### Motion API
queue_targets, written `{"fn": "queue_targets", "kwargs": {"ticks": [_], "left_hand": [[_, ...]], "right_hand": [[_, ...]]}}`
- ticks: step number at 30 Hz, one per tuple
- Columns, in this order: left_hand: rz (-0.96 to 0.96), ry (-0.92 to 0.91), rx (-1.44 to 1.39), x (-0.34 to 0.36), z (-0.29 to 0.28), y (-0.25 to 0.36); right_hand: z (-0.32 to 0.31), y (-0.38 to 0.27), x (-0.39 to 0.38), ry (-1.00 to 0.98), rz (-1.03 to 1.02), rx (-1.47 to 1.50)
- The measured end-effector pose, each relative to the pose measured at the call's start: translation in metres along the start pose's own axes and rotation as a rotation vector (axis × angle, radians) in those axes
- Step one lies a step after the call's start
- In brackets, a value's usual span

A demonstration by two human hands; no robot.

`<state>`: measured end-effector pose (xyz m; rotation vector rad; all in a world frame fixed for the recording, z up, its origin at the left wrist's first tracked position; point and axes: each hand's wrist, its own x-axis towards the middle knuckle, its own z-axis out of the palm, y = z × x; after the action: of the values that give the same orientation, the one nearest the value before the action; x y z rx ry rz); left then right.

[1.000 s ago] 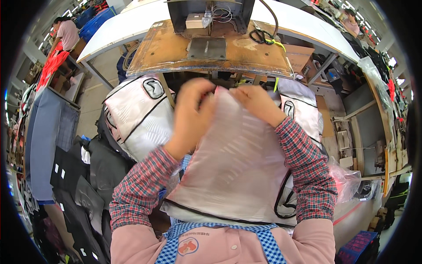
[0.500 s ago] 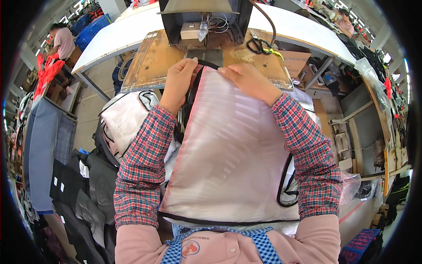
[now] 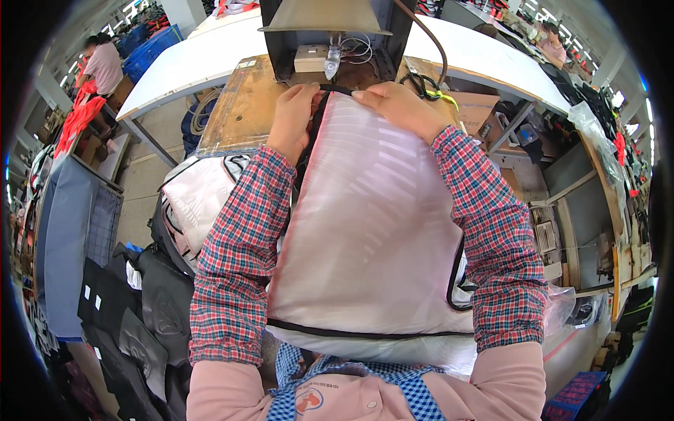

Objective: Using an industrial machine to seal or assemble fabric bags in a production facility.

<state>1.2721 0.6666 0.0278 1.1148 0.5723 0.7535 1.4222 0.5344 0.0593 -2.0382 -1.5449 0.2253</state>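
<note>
The fabric panel (image 3: 372, 224), pale and sheer, lies just below both hands, its long axis running away from the person; the narrower end points forward, the wider black-trimmed edge toward the checked apron (image 3: 284, 379). The left hand (image 3: 293, 121) is closed in a pinch at the far left corner, by the black strip (image 3: 335, 89); the right hand (image 3: 397, 107) grips the far edge, thumb on top, other fingertips hidden. Beyond the hands, a worn wooden desk (image 3: 239, 105) bears a dark metal housing (image 3: 281, 42). Black pieces (image 3: 144, 316) lie well left and nearer the body; farther off, co-workers sit left (image 3: 105, 68) and right (image 3: 553, 48).
</note>
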Motion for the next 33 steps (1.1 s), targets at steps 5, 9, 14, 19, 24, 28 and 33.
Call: {"fn": "queue_targets", "kwargs": {"ticks": [5,9,14,19,24,28,33], "left_hand": [[0.027,-0.020,-0.054,0.013,0.001,-0.001],[0.061,-0.029,-0.132,0.023,0.002,-0.002],[0.126,-0.012,-0.159,0.034,0.005,-0.006],[0.164,-0.015,-0.146,0.042,0.005,-0.011],[0.117,0.117,-0.438,0.049,-0.007,0.009],[0.128,-0.176,0.185,0.009,-0.037,0.022],[0.951,-0.404,1.313,-0.125,-0.059,-0.010]], "right_hand": [[-0.005,0.000,0.006,-0.017,0.048,0.011],[-0.007,-0.002,0.013,-0.019,0.032,-0.007],[-0.007,0.000,0.021,-0.001,0.066,-0.013],[-0.006,0.001,0.025,0.000,0.095,0.005],[-0.018,0.001,0.021,-0.016,0.148,0.002],[-0.022,0.020,0.003,-0.057,-0.170,-0.157],[0.013,0.052,-0.032,-0.526,-0.413,-0.109]]}}
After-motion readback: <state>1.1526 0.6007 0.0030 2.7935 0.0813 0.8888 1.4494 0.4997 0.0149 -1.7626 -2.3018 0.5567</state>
